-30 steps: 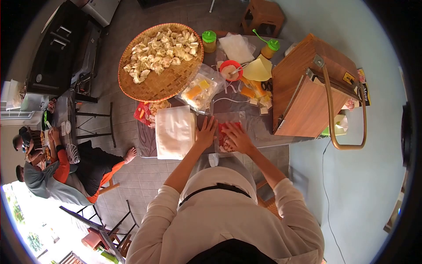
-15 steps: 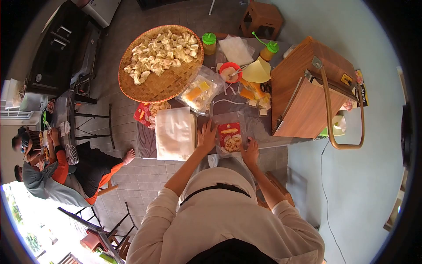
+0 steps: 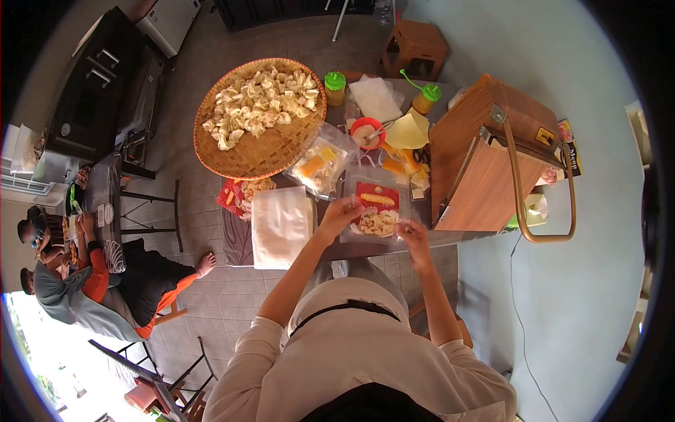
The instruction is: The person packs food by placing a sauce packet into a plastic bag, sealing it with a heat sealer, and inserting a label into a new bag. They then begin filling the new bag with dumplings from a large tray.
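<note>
A clear plastic bag (image 3: 357,231) with a red printed label card (image 3: 377,200) in it is lifted in front of me at the table's near edge. My left hand (image 3: 340,219) pinches its left side, fingertips at the card's edge. The lower right edge is pinched by my right hand (image 3: 414,237). The card carries a picture of pale food on its lower half. Just left of my left hand lies a stack of clear plastic bags (image 3: 283,228). A filled plastic bag (image 3: 320,163) with pale pieces and orange-yellow packets rests behind it.
A round woven tray (image 3: 232,160) of folded dumplings stands at back left, near more red label cards (image 3: 242,195). Behind are green-capped bottles (image 3: 335,88), a red bowl (image 3: 368,133) with utensils and yellow paper (image 3: 408,131). A wooden box (image 3: 472,184) borders the right. Another person (image 3: 105,281) sits far left.
Both hands have raised the bag with the label card off the table. My left hand has closed on its left side, my right on its right edge. The view has shifted slightly.
</note>
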